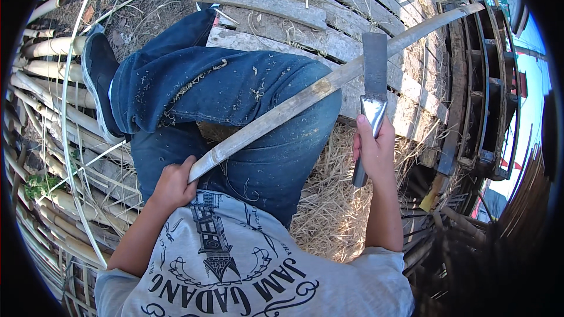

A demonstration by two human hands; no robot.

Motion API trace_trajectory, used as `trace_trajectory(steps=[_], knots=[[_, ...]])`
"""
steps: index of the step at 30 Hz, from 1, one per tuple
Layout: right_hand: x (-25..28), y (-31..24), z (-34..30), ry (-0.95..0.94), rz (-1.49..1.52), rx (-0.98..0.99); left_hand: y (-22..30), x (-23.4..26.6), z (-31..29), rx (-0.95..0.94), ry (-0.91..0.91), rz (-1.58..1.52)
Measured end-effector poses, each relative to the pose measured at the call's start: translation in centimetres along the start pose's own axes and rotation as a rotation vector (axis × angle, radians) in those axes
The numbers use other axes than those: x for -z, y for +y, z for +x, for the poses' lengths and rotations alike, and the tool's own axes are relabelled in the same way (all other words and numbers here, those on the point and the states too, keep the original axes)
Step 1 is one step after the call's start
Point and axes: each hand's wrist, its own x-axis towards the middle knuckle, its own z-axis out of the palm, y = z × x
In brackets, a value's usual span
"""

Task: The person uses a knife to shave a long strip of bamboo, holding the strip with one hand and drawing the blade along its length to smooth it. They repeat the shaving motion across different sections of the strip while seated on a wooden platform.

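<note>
A long split bamboo strip [282, 111] lies aslant across my raised thigh, from my lap up to the far right. My left hand [174, 183] is closed round its near end, close to my shirt. In my right hand [376, 147] is a broad, square-ended chopping knife [375, 61], held upright by its handle. Its blade is dark grey, with a shiny metal collar below; the dark handle end pokes out under my fingers. In this view the blade overlaps the strip, and I cannot tell whether they touch. Curled shavings cling to my jeans [235, 79].
Weathered wooden planks [264, 9] form a slatted platform ahead. Pale shavings [329, 217] cover the ground at my right. Many bamboo poles [56, 47] lie at the left, with a thin strip across them. A dark slatted frame [479, 82] stands at the right.
</note>
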Motion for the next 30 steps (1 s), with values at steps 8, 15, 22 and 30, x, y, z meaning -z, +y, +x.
trace_trajectory(steps=[8,15,22,30], knots=[[0.4,-0.5,0.4,0.003,0.073,-0.057,0.5,0.1,-0.1,0.039,-0.016,-0.020],[0.0,0.1,0.5,-0.007,0.036,-0.047,0.4,0.2,0.2,0.013,0.014,0.000],[-0.4,-0.3,-0.1,-0.080,0.023,-0.037,0.2,-0.3,0.0,0.011,0.001,0.004],[-2.2,0.0,-0.9,-0.120,-0.009,0.055,0.1,0.1,0.2,0.005,0.024,0.007]])
